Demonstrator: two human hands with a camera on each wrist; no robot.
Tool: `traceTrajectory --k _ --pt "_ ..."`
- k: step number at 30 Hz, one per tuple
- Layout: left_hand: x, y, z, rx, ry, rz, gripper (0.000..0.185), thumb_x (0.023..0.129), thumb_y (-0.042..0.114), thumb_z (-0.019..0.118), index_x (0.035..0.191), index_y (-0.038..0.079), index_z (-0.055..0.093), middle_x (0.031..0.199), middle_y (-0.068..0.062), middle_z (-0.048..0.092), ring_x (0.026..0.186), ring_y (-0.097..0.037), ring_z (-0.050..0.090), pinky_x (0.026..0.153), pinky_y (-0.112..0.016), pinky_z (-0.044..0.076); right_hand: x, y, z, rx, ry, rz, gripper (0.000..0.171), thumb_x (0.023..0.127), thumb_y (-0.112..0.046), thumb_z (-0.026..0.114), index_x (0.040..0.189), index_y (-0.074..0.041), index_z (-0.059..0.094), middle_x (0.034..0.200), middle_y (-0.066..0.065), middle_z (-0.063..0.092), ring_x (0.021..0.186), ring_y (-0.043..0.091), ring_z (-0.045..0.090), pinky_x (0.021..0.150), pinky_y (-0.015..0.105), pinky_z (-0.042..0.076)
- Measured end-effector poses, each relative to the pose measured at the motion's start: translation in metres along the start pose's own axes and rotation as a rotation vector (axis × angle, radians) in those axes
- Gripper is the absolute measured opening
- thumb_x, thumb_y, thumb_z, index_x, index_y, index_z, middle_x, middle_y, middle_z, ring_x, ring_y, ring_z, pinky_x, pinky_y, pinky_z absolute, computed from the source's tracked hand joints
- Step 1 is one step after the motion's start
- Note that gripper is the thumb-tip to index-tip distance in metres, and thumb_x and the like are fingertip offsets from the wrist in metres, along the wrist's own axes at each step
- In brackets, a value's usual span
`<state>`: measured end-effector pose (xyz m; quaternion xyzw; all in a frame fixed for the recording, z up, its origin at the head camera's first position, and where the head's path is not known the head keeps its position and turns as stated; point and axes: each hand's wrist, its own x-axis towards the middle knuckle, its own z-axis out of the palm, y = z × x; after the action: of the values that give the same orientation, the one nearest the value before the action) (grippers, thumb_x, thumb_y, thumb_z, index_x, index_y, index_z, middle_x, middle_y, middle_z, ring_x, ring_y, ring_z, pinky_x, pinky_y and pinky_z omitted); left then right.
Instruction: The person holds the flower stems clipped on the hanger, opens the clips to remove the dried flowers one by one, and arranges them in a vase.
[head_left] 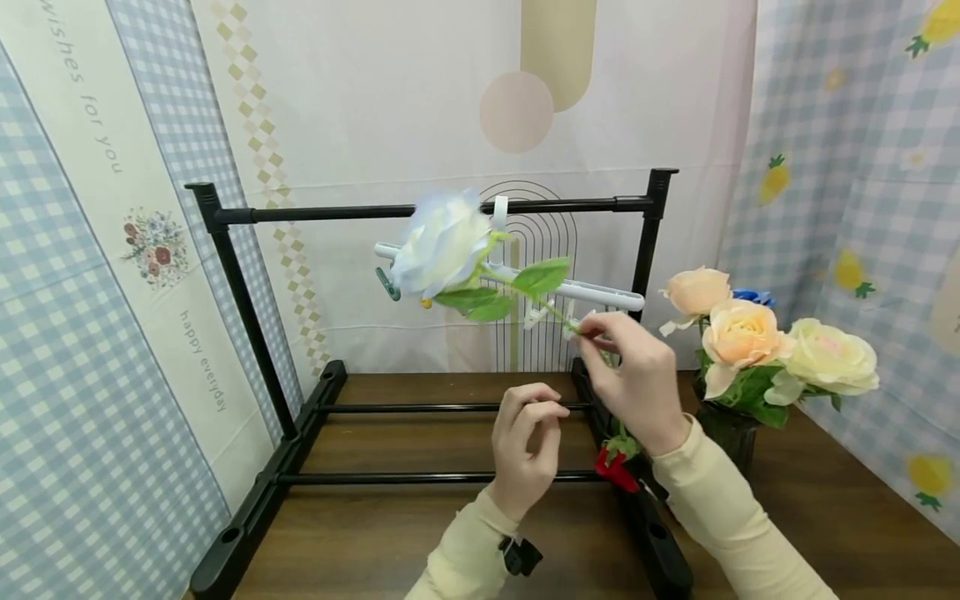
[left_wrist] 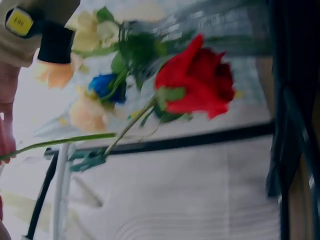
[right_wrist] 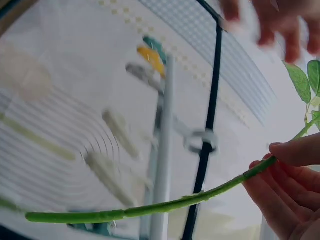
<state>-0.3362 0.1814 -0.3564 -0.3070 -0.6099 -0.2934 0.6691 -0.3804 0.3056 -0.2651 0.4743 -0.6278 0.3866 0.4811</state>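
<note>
The white rose (head_left: pixel 442 242) hangs in the air in front of the black rack (head_left: pixel 247 333), its bloom out to my left near the rack's top bar and its leafy green stem (right_wrist: pixel 165 204) running down to my right. My right hand (head_left: pixel 637 379) pinches that stem between thumb and fingertips, just in front of the white clip hanger (head_left: pixel 592 293) that hangs from the top bar. My left hand (head_left: pixel 527 446) sits lower and nearer to me, over the rack's lower rails, fingers curled with thumb and forefinger meeting; I cannot tell whether it holds anything. A red rose (left_wrist: pixel 200 80) lies just beside my right wrist, against the rack's right base. Farther right on the brown tabletop (head_left: pixel 847 517) stands a dark vase (head_left: pixel 727 433) of peach and cream roses (head_left: pixel 750 333), with a blue flower (head_left: pixel 752 296) behind them. Checked and patterned cloth hangs as a backdrop all around.
</note>
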Motion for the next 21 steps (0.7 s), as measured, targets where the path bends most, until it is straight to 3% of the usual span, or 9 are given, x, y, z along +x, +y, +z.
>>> traceTrajectory --k 4,9,12,17,20,21 --pt "-0.007 0.009 0.020 -0.041 -0.044 -0.183 0.027 0.081 -0.015 0.053 0.101 0.002 0.060 0.099 -0.013 0.059 0.088 -0.020 0.059 0.073 -0.023 0.051 0.008 0.007 -0.019 -0.002 -0.004 0.074 0.013 0.077 0.011 0.071 0.088 0.004 0.068 0.083 0.015 0.070 0.075 0.022 0.069 0.073 0.007 0.051" --pt "-0.005 0.029 0.047 -0.122 -0.160 -0.515 0.039 0.086 -0.008 0.055 0.121 0.009 0.055 0.106 -0.009 0.062 0.095 -0.018 0.061 0.078 -0.023 0.052 0.014 0.012 -0.036 0.011 -0.009 0.152 0.014 0.077 0.011 0.072 0.089 0.004 0.069 0.086 0.015 0.071 0.084 -0.010 0.060 0.075 -0.002 0.043" --pt "-0.001 0.039 0.060 -0.201 -0.288 -0.730 0.048 0.090 -0.003 0.053 0.135 0.013 0.047 0.113 -0.007 0.066 0.102 -0.016 0.064 0.083 -0.023 0.052 0.015 0.016 -0.043 -0.006 -0.004 0.167 0.014 0.078 0.010 0.072 0.090 0.004 0.069 0.086 0.017 0.071 0.087 -0.022 0.053 0.074 -0.003 0.042" --pt "-0.003 0.044 0.079 -0.310 -0.555 -1.111 0.062 0.096 0.013 0.052 0.152 0.024 0.027 0.137 0.003 0.058 0.122 -0.010 0.057 0.094 -0.024 0.049 0.015 0.022 -0.053 -0.023 0.035 0.172 0.012 0.077 0.011 0.072 0.088 0.007 0.070 0.084 0.020 0.070 0.086 -0.024 0.053 0.074 -0.002 0.043" --pt "-0.010 0.044 0.091 -0.333 -0.627 -1.256 0.071 0.093 0.015 0.056 0.154 0.029 0.022 0.148 0.006 0.047 0.081 -0.011 0.063 0.071 -0.022 0.049 0.016 0.024 -0.057 -0.040 0.054 0.163 0.010 0.076 0.011 0.072 0.085 0.007 0.070 0.082 0.021 0.070 0.085 -0.025 0.052 0.072 -0.003 0.042" --pt "-0.012 0.044 0.095 -0.314 -0.639 -1.273 0.074 0.092 0.016 0.058 0.154 0.031 0.021 0.149 0.007 0.044 0.082 -0.010 0.063 0.071 -0.022 0.048 0.017 0.025 -0.058 -0.050 0.055 0.161 0.010 0.076 0.011 0.072 0.085 0.007 0.070 0.081 0.021 0.070 0.085 -0.026 0.052 0.072 -0.002 0.042"
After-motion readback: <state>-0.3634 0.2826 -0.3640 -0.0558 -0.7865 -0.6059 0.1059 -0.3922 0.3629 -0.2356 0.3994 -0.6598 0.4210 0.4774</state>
